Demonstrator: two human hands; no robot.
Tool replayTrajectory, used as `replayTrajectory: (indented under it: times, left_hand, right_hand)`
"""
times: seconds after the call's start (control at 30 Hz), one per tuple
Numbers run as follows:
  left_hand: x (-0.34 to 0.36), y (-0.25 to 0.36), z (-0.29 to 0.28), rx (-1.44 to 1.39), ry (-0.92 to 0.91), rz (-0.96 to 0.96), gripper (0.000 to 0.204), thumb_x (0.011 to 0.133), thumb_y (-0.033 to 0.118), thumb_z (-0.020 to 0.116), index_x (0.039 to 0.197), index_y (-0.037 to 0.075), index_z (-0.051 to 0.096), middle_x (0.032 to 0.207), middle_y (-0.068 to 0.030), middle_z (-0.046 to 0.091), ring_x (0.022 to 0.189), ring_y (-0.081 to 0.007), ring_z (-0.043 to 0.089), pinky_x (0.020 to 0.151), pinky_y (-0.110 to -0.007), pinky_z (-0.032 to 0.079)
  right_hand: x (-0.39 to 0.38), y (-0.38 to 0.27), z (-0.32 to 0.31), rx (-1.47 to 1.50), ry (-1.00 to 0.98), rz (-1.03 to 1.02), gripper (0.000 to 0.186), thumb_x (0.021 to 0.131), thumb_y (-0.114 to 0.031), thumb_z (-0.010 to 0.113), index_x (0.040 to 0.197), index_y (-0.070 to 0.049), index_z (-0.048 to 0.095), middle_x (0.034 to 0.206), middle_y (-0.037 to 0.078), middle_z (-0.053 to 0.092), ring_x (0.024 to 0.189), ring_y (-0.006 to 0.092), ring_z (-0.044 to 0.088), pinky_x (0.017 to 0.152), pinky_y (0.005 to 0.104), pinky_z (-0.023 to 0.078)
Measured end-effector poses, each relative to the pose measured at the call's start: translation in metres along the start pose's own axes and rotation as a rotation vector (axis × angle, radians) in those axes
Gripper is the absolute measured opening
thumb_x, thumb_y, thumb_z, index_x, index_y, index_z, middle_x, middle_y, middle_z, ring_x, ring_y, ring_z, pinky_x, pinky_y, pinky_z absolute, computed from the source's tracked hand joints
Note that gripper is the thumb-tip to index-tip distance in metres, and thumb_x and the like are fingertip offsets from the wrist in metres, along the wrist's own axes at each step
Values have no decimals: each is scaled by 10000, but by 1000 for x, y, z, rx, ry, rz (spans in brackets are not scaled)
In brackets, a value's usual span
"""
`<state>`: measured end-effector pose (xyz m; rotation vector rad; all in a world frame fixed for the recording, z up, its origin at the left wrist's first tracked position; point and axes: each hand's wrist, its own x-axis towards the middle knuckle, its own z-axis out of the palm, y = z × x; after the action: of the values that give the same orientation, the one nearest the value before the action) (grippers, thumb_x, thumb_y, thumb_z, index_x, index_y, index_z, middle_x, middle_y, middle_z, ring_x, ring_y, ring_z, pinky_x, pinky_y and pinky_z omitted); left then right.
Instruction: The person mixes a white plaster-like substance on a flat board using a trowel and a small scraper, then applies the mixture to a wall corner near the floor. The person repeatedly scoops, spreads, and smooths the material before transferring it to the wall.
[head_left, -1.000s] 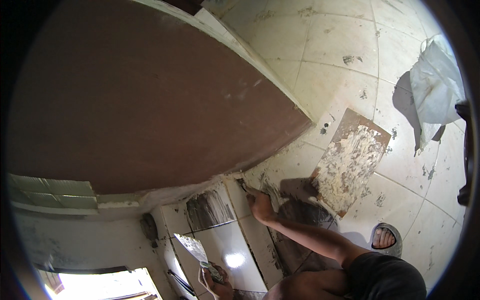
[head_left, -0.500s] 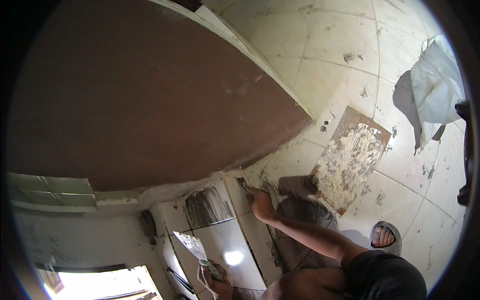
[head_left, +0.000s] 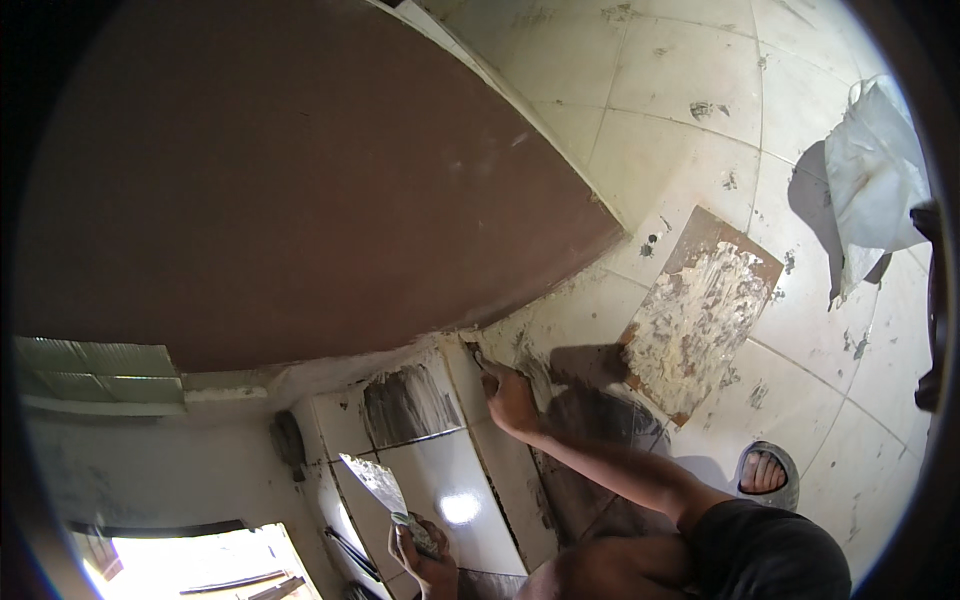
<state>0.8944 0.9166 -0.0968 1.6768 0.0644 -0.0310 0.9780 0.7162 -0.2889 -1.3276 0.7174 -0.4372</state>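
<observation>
Upright in my left hand, at the lower edge, is a putty knife with a wide, smeared blade; my fingers are wrapped round its handle. My right hand reaches to the narrow tile strip beside the foot of the brown wall panel. Its fingers are closed around a small dark thing at the joint, too small to make out. Between the hands lie white glossy tiles with dark joints, one bearing a dark smear.
Right of my right arm, a brown board coated with pale paste lies on the tiled floor. A white plastic sack is at the far right, and my sandalled foot is below the board. Bright light enters at an opening lower left.
My right hand has moved slightly left and up along the tile joint. My left hand with the putty knife has shifted a little left. The whole view has shifted slightly.
</observation>
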Motion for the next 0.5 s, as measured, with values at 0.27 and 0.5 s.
replayTrajectory:
  times: [0.27,0.5]
  left_hand:
    - [2,-1,-8,-18,-81,27,333,1062,357,492,1029,37,579,709,-44,576,454,-101,488,351,-230,367]
    - [-1,1,-1,-8,-77,63,319,1058,352,508,1041,40,573,723,-40,572,472,-103,501,356,-231,378]
  right_hand:
    - [6,-6,2,-25,33,-4,266,931,-57,563,1155,36,671,1026,314,674,1033,477,648,846,494,513]
    - [3,-7,-4,12,15,-26,265,936,-58,553,1147,40,681,1060,307,679,1046,444,667,873,479,519]
